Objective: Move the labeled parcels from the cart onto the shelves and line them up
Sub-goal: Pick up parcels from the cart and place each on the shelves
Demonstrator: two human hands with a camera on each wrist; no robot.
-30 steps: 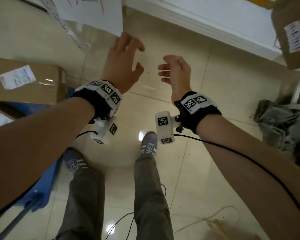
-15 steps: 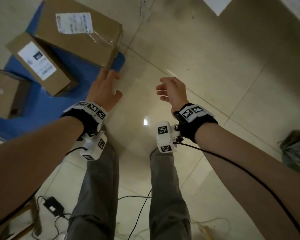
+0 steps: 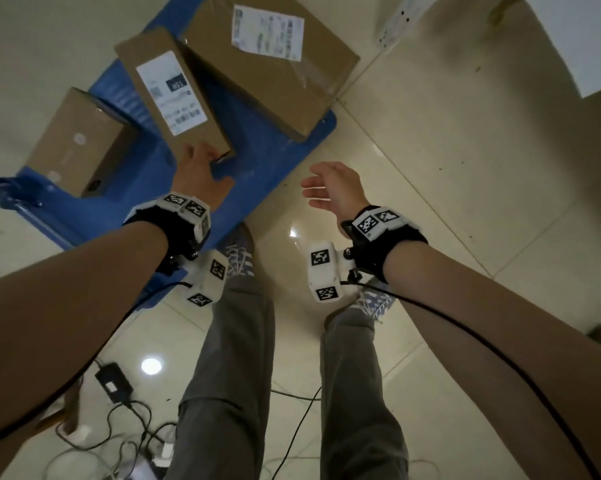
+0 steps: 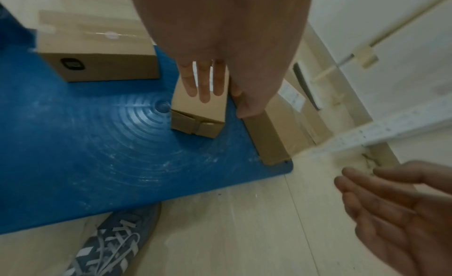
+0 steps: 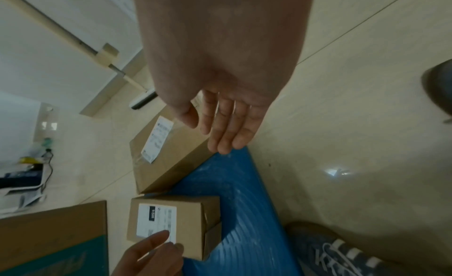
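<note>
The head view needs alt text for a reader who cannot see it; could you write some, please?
A person's left hand reaches the near end of a narrow labeled parcel on a blue cart, beside two other boxes. The right hand hovers open over the tiled floor.

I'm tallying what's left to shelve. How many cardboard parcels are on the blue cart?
3: a narrow labeled box in the middle under the left hand, a large flat labeled box at the cart's far right end, and a box at left. Others may lie out of frame.
</note>
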